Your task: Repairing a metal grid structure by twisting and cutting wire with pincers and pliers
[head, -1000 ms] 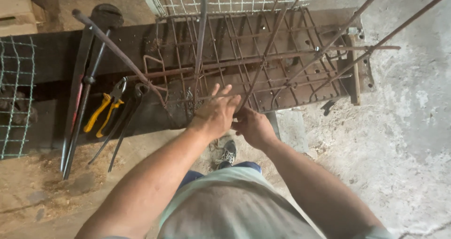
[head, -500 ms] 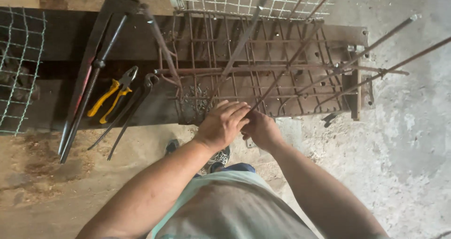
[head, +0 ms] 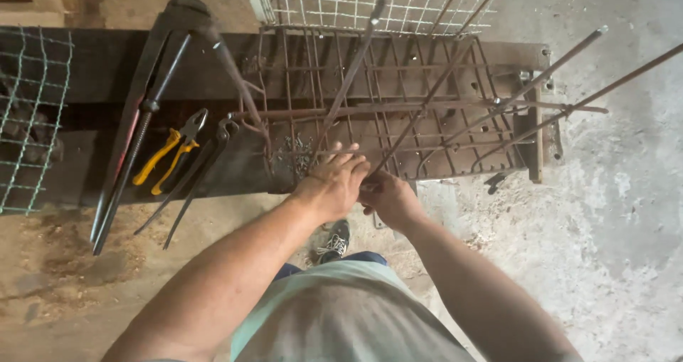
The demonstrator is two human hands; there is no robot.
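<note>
Hands meet at the near edge of a dark workbench [head: 92,63], over a rusty cage of steel bars [head: 398,106] that lies on it. The left hand [head: 334,184] rests on the front bars of the cage with its fingers [head: 341,155] spread a little and curved downward; the palm covers what is under it, so I cannot tell if it grips a bar or only presses on it. The right hand [head: 390,200] is just beside it, touching it, and its fingers are curled closed around something small at the foot of a long bar [head: 427,98]. This bar goes up diagonally from the hands toward the far right. What exactly the right hand pinches is hidden by the left hand.

Several more long bars cross the cage at an angle, and two of them [head: 569,63] stick out over the right end of the bench above the grey concrete floor [head: 626,248]. A small heap of short wire pieces [head: 295,155] lies on the bench, just to the left of the left hand.

On the left part of the bench lie yellow-handled pliers [head: 167,163], dark pincers [head: 196,177] near them, and a large bolt cutter [head: 142,113] with long handles that hang over the front edge. Green wire mesh [head: 32,120] stands at the far left, and white wire mesh [head: 370,2] behind the cage. Below, between the arms, a shoe [head: 333,242] is visible on the floor.
</note>
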